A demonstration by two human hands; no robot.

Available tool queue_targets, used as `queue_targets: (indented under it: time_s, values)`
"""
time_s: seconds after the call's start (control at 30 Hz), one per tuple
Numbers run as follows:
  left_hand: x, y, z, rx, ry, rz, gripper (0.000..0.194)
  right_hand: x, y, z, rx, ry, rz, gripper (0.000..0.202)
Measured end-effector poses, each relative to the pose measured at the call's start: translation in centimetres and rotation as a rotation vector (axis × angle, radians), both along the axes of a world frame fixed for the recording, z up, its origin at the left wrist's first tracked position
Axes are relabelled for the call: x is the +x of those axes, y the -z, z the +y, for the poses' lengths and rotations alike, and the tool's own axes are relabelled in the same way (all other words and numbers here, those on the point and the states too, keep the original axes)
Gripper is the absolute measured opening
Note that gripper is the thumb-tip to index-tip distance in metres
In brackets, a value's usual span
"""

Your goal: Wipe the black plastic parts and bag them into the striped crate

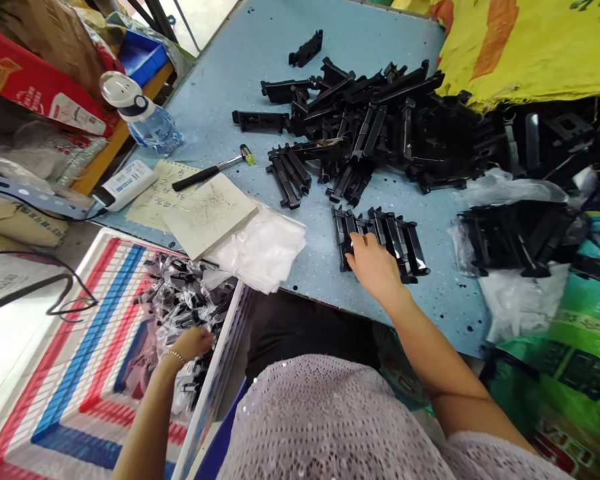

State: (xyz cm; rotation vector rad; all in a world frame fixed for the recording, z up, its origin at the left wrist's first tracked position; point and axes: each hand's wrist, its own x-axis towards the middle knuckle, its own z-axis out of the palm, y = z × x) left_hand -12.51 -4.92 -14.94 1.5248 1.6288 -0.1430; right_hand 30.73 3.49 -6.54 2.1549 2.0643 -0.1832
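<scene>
Right hand (373, 263) on black clip row (390, 240); left hand (193, 343) touching bagged clips (185, 300).

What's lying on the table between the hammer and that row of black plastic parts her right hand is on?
In the head view, between the hammer and the row of black plastic parts under the right hand lie a small bundle of black parts and clear plastic bags.

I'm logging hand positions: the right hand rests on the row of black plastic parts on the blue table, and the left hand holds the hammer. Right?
Not quite. The head view shows the left hand in the striped bag among bagged parts; the hammer lies untouched. The right hand is on the row of black parts.
</scene>
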Motion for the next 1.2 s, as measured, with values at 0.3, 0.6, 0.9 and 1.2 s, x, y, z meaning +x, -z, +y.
queue_targets:
  time_s: [0.3,0.6,0.9,1.2]
  values:
    - [18.6,-4.5,12.1,0.772,0.120,-0.091,0.017,2.2,2.1,-0.9,-0.054,0.145,0.415,0.029]
    - [15.9,-4.3,14.3,0.427,-0.125,-0.417,0.022,-3.8,2.0,0.9,-0.252,0.403,2.116,0.025]
    - [14.7,-6.8,13.4,0.801,0.244,-0.102,0.038,-6.8,4.7,1.2,-0.305,0.511,2.120,0.027]
    - [14.7,-6.7,11.1,0.820,0.320,-0.315,0.061,-5.9,6.4,-2.1,-1.102,0.530,2.243,0.027]
